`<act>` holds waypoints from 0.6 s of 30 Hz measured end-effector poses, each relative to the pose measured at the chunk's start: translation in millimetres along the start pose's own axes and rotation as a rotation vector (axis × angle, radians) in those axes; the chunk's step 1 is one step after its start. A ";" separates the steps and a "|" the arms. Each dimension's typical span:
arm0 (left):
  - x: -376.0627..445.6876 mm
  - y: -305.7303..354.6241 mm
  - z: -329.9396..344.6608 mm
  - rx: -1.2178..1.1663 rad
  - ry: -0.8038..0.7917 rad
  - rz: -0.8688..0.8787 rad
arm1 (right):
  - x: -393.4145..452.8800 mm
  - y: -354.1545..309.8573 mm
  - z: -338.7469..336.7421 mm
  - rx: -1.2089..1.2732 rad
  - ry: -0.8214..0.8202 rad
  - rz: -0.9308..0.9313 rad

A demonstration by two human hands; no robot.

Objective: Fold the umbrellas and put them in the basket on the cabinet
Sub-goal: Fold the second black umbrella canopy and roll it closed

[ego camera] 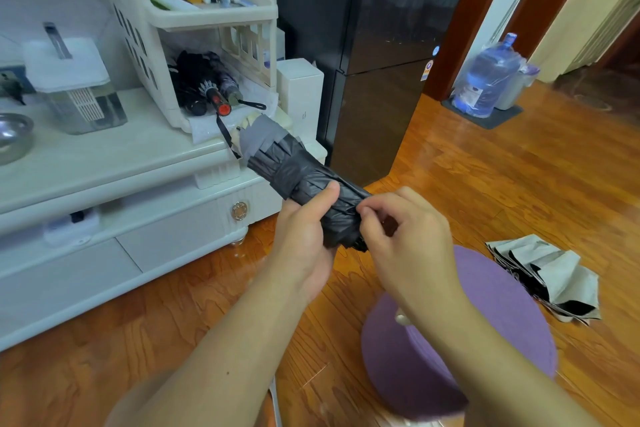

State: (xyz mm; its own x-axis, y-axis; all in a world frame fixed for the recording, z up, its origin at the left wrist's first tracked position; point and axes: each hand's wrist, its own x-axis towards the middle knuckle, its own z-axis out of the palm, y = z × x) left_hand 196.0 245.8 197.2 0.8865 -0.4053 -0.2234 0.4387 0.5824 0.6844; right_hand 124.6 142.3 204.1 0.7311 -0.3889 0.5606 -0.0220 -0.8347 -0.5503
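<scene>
I hold a rolled-up dark grey umbrella (294,170) in front of me, its pale handle end pointing toward the cabinet. My left hand (304,239) grips its lower part, thumb on top. My right hand (398,225) pinches the fabric at the near end. The cream plastic basket (145,31) lies on its side on the white cabinet (104,156), and several folded dark umbrellas (207,87) rest inside it. Another umbrella (550,281), silver and black, lies loosely collapsed on the floor at the right.
A purple round stool (485,340) stands just under my right arm. A black fridge (374,45) rises behind the cabinet. A water jug (488,80) sits by the doorway. A metal bowl (14,135) and a clear container (79,94) stand on the cabinet.
</scene>
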 end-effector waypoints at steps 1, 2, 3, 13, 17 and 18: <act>-0.3 -0.2 0.5 0.000 -0.003 -0.003 | 0.3 -0.6 -0.7 -0.017 0.010 0.005; -0.1 -0.4 0.9 -0.002 -0.002 -0.009 | -0.2 -1.6 -1.3 -0.035 0.019 -0.003; 0.1 -0.8 1.3 -0.007 0.002 -0.014 | -0.8 -2.7 -1.8 -0.055 0.025 -0.022; 2.0 -7.8 2.2 0.126 0.035 0.038 | 6.3 -1.8 -5.9 -0.224 -0.049 -0.172; 0.7 -3.4 1.5 0.053 0.031 -0.032 | 2.4 0.2 -7.4 -0.115 0.016 -0.249; 1.1 -2.4 0.8 0.037 0.040 -0.055 | 0.7 0.5 -8.3 -0.108 0.030 -0.268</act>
State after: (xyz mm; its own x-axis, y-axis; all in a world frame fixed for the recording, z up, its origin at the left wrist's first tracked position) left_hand 195.8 243.4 195.9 0.8666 -0.4072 -0.2886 0.4821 0.5335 0.6949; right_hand 119.5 138.5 209.3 0.7002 -0.1587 0.6961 0.0955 -0.9454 -0.3117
